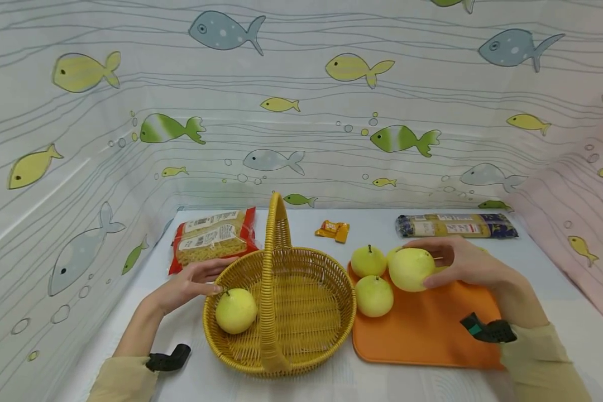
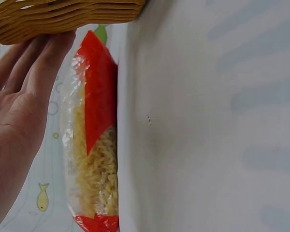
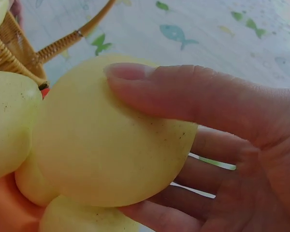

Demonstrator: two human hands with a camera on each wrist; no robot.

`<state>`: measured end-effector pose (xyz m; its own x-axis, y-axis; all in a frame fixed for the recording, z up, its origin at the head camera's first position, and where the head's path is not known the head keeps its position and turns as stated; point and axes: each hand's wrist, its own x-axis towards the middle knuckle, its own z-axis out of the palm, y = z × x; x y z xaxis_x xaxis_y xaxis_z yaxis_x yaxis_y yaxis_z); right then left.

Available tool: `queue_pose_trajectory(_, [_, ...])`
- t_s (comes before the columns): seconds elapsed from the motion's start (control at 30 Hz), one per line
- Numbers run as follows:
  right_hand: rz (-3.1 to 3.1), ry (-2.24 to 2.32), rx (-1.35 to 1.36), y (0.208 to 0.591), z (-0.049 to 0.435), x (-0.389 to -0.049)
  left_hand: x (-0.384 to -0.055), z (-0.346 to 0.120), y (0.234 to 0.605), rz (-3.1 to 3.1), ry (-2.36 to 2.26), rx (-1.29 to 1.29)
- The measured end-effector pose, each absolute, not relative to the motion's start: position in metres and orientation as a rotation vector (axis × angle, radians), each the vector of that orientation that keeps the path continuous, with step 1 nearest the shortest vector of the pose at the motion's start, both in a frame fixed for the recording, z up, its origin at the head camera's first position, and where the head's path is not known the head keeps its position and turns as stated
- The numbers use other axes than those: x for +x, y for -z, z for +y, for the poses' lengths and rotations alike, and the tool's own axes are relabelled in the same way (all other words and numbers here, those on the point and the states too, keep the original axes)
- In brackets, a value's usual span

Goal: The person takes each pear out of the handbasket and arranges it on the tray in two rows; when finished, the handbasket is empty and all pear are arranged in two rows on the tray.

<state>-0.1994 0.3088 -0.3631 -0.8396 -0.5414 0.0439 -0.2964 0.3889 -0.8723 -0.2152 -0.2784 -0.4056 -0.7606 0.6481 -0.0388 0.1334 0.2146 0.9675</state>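
Observation:
A round yellow-green pear (image 1: pixel 411 270) is in my right hand (image 1: pixel 462 261), thumb on one side and fingers curled round the other. The right wrist view shows this pear (image 3: pixel 106 140) close up, with other pears behind and below it. In the head view it is above the orange tray (image 1: pixel 427 335), beside two pears (image 1: pixel 374 296) at the tray's left end. My left hand (image 1: pixel 193 285) is at the left rim of a wicker basket (image 1: pixel 311 312), thumb over the rim, fingers against the outside. One pear (image 1: pixel 236 311) lies inside the basket.
A red-ended pasta bag (image 1: pixel 213 237) lies behind my left hand. Orange-wrapped sweets (image 1: pixel 333 230) are at the table's back. A long spaghetti pack (image 1: pixel 454 225) lies behind the tray. The basket's handle (image 1: pixel 267 279) arches high. Fish-patterned sheets (image 1: pixel 301 134) wall the table in.

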Motion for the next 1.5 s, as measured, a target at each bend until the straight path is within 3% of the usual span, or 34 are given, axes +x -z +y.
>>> queue_pose_trajectory(0.57, [2.437, 1.390, -0.589, 0.375, 0.329, -0.183, -0.218, -0.271, 0.411, 2.045, -1.559, 0.749])
queue_pose_trajectory(0.97, [2.274, 1.390, -0.795, 0.392, 0.333, -0.189, -0.215, -0.278, 0.408, 2.044, -1.574, 0.739])
queue_pose_trajectory(1.5, [2.142, 1.293, -0.749, 0.408, 0.322, -0.194, -0.217, -0.280, 0.408, 2.032, -1.578, 0.747])
